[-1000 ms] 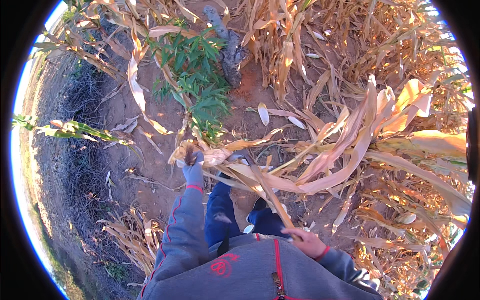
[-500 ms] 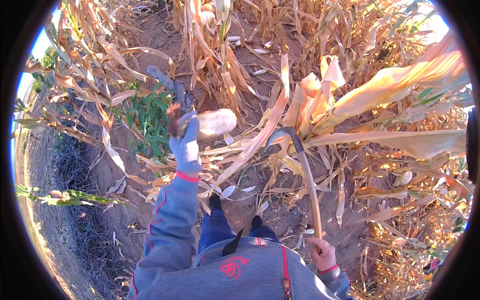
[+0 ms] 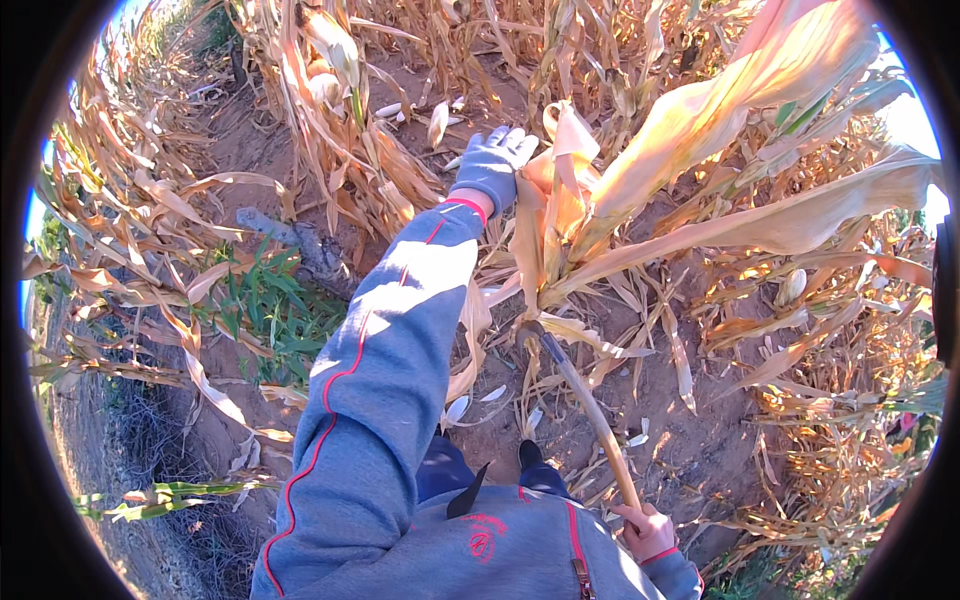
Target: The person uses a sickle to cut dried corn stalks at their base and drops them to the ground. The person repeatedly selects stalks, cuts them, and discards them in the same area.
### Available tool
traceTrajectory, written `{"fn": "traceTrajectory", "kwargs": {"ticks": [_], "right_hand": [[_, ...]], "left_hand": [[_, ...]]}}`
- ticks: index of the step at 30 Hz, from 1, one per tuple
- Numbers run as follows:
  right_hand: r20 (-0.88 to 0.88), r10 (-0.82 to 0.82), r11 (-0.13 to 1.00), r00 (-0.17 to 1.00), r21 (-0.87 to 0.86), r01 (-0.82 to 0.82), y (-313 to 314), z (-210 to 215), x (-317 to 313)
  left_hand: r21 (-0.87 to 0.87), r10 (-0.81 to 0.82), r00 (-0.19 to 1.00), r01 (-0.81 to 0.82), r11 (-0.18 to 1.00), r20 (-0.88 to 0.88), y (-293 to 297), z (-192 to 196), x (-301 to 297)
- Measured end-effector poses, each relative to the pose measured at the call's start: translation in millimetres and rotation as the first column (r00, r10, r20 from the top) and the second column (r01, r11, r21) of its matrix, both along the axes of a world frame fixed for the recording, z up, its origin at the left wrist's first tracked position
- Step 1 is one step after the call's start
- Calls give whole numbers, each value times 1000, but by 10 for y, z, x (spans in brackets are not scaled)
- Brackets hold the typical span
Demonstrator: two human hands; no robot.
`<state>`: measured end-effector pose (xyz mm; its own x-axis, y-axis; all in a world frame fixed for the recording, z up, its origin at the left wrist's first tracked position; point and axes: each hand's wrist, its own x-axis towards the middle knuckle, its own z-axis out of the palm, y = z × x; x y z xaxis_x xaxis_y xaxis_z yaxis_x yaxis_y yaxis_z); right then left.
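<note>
My left hand (image 3: 495,168), in a grey glove, reaches forward with its fingers spread and nothing in them. Just beyond it is a pale corn cob (image 3: 438,125); whether it is in the air or on the soil I cannot tell. Close to the glove's right side stands a dry corn stalk with broad tan leaves (image 3: 568,190); contact is unclear. My bare right hand (image 3: 648,530) is closed round the lower end of a long-handled sickle (image 3: 590,405). Its handle slants up and left to the stalk's base, where the blade is mostly hidden.
Several pale cobs (image 3: 388,110) lie on the soil ahead. Dry corn stalks (image 3: 335,120) stand ahead and along the right. Green weeds (image 3: 285,305) grow left of my arm, beside a grey clump (image 3: 320,255). Husk scraps lie near my shoes (image 3: 530,455).
My left hand has swung forward and right and let go of the corn cob it held. The sickle's head has shifted down and left, with my right hand still on its handle.
</note>
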<state>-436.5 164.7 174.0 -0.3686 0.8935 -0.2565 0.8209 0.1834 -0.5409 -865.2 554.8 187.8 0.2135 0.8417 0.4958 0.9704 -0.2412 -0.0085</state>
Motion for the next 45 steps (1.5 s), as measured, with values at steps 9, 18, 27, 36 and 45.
{"fn": "traceTrajectory", "kwargs": {"ticks": [9, 18, 27, 36, 45], "right_hand": [[-12, -479, 878, 878, -25, 478, -948, -162, -765], [-51, -547, 833, 835, 68, 549, -1362, -49, -1440], [-53, -596, 791, 801, 134, 597, -1343, 411, -1929], [-175, -757, 625, 630, 91, 776, -1439, 386, -2197], [-337, -580, 725, 742, 201, 658, -801, 215, -2245]], "left_hand": [[-403, -221, 965, 261, 877, 144, 567, -660, 246], [-656, -177, 944, 322, 682, 279, 134, -875, -100], [-193, -8, 223, 862, 468, 975, 825, -1023, 376], [-536, -377, 810, 581, 612, 449, 835, -1224, 469], [-728, -25, 887, 395, 560, 462, -531, -1711, -610]]}}
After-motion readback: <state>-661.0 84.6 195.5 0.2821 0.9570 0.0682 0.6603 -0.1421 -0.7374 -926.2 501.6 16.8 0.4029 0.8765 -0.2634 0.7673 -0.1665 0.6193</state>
